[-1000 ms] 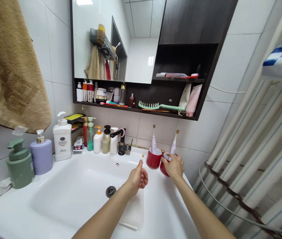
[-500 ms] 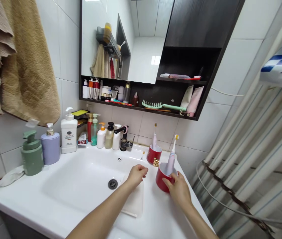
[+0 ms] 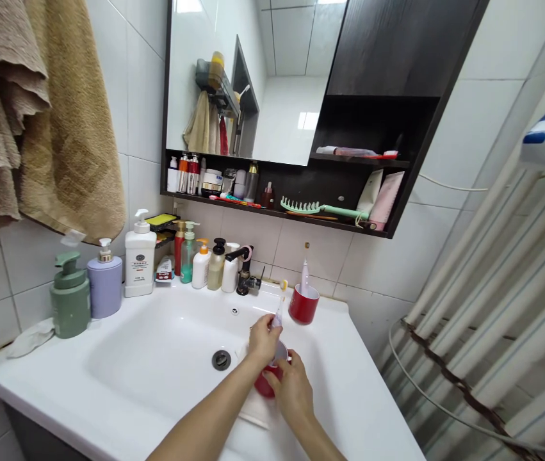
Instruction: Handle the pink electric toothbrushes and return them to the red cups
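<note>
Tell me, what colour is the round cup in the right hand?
The cup is red outside, pale inside; the head view shows it.

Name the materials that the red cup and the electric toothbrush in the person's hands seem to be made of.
The red cup seems glazed ceramic or hard plastic: its surface shines smoothly. The electric toothbrush seems moulded plastic, smooth with a faint sheen; its bristles are too small to judge.

White ceramic washbasin [image 3: 349,390] — rim: green pump bottle [image 3: 70,304] | lilac pump bottle [image 3: 104,288] | red cup [image 3: 303,304]
</note>
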`<state>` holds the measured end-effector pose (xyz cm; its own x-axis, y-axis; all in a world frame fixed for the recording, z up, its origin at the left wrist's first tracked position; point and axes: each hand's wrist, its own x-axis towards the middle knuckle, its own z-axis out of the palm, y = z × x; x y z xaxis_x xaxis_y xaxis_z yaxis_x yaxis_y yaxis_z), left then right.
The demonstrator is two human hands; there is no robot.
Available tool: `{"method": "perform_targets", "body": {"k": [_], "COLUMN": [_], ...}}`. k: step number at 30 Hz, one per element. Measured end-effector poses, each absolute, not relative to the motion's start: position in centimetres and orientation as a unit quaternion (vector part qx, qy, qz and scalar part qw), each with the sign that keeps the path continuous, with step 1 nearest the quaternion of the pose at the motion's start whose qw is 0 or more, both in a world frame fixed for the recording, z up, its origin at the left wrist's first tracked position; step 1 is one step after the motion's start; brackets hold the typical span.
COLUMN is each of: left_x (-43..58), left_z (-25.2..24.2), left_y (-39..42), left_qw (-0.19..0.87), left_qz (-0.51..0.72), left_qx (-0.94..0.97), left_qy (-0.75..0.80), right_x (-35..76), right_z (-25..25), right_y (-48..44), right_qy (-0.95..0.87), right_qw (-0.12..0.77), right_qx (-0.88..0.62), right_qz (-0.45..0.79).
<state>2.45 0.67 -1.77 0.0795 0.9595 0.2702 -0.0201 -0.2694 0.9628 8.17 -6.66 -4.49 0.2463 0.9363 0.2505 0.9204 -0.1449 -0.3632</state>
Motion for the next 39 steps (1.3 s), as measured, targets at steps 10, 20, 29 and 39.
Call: {"method": "perform_targets", "body": {"k": [10, 20, 29, 39], "left_x": [-2.8, -2.2, -0.2, 0.2], "left_z": [1.6, 0.9, -0.2, -0.6], "left_y": [2.1, 2.2, 1.0, 1.3], "left_qw": [0.461, 0.597, 0.682, 0.706], "left_qz": [0.719, 0.677, 0.612, 0.574], "left_qx": [0.412, 0.328, 0.298, 0.305], "left_qy": [0.318, 0.277, 0.266, 0.281], "right_x": [8.1, 9.2, 10.9, 10.1], "right_z": [-3.2, -1.5, -1.7, -1.0], "right_y": [-5.3, -5.9, -7.5, -8.2], "right_qy": [-0.651, -0.642, -0.613, -0.523], "right_qw": [0.119, 0.196, 0.381, 0.426], "right_qx": [-0.75, -0.737, -0.66, -0.536], "right_qz": [0.01, 0.077, 0.21, 0.508]}}
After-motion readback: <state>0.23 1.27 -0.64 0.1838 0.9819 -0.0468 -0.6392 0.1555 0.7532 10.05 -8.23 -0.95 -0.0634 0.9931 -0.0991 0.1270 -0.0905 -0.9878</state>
